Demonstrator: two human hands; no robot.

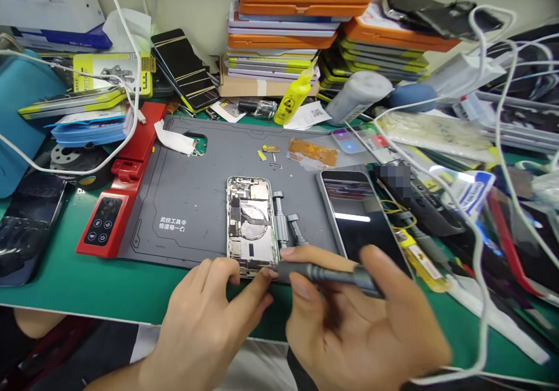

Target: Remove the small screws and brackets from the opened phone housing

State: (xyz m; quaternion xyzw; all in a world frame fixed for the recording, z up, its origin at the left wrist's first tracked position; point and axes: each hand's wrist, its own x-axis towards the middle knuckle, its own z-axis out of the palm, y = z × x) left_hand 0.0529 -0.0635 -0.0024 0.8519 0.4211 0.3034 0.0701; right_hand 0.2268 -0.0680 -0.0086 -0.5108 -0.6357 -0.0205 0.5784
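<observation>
Left hand [205, 315] pinching phone [252, 222] at bottom edge | right hand [358, 327] gripping screwdriver [325, 274], tip at phone's lower corner | probably best: brace phone flat, press lightly, straight

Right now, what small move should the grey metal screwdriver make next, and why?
Probably angle the grey metal screwdriver down onto the bottom corner of the opened silver phone: it lies nearly flat in the right hand; the left hand pinches that end.

The opened phone [252, 225] shows bare, shiny metal inside. The screwdriver [332, 274] is dark matt metal. Under them lies a matt, rubbery-looking grey mat [196, 193]. A glossy glass screen [356, 213] lies right, a smooth red plastic casing [117, 198] left.
</observation>
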